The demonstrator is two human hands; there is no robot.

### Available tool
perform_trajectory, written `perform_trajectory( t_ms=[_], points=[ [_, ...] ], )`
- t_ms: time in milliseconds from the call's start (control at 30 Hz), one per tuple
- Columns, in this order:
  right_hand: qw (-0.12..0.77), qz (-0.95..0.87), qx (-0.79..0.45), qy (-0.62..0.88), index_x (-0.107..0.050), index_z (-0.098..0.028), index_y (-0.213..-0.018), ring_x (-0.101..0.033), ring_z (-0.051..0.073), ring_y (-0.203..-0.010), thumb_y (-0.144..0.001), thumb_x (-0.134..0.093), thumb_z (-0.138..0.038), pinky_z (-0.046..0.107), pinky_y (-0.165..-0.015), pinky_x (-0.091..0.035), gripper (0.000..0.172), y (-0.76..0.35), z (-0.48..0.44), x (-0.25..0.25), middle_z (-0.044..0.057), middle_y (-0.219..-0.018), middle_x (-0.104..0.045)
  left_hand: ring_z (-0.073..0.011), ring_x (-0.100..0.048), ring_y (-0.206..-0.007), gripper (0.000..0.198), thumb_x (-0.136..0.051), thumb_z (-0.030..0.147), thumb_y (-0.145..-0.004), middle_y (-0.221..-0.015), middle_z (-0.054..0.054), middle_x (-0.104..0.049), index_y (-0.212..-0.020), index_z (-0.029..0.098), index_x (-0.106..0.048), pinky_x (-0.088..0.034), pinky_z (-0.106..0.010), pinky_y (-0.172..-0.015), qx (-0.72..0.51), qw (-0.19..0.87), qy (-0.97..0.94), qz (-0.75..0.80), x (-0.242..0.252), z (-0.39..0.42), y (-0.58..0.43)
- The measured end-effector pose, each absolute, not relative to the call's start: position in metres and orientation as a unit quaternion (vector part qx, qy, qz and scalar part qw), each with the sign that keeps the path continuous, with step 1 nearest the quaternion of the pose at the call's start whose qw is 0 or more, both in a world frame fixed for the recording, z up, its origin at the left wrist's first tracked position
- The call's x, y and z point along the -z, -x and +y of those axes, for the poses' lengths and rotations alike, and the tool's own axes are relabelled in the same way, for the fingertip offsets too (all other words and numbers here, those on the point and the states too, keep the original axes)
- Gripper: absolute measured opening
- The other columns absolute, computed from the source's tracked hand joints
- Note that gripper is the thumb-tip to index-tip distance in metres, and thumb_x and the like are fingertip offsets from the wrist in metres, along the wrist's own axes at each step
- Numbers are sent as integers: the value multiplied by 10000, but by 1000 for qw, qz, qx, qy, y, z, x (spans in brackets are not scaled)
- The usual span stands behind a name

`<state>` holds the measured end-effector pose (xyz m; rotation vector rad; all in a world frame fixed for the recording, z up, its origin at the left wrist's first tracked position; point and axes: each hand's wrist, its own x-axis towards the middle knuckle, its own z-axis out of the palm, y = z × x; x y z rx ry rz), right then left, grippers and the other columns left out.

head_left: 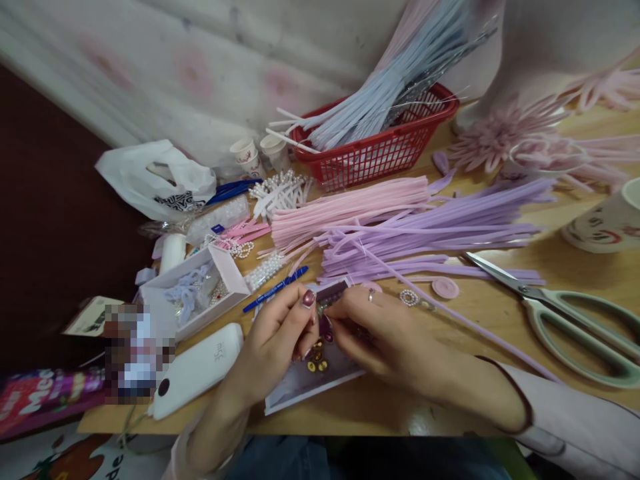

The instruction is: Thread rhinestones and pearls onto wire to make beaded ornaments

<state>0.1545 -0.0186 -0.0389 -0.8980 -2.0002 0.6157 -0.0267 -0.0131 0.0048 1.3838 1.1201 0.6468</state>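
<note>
My left hand and my right hand meet over a small white box near the table's front edge. The fingers of both are closed in a pinch, and what lies between them is too small and covered to make out. Below the fingertips, gold and dark red gem-like beads lie in the box. A blue pen rests just beyond my left hand. Past my right hand lie a coiled pink disc and a pearl ring. A single lavender pipe cleaner runs diagonally behind my right hand.
Bundles of lavender pipe cleaners and pink pipe cleaners lie behind the box. Large scissors lie at right, near a paper cup. A red basket stands behind. At left are a white power bank and an open box.
</note>
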Motion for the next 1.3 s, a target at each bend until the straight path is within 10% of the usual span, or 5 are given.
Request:
perform_trajectory(
  t_ms=[1300],
  points=[
    [446,-770,-287,356,-605,-185,-1085,-656,154,-734,-981,-520,-171,251,-650,-500,135,-153,-20,41,49,-865,-720,-76,-348,-506,277,-556,475,-943,-596,89,-423,-883,214,-483,-275,-180,-461,-312,531,-592,520,-4,-16,23]
  ],
)
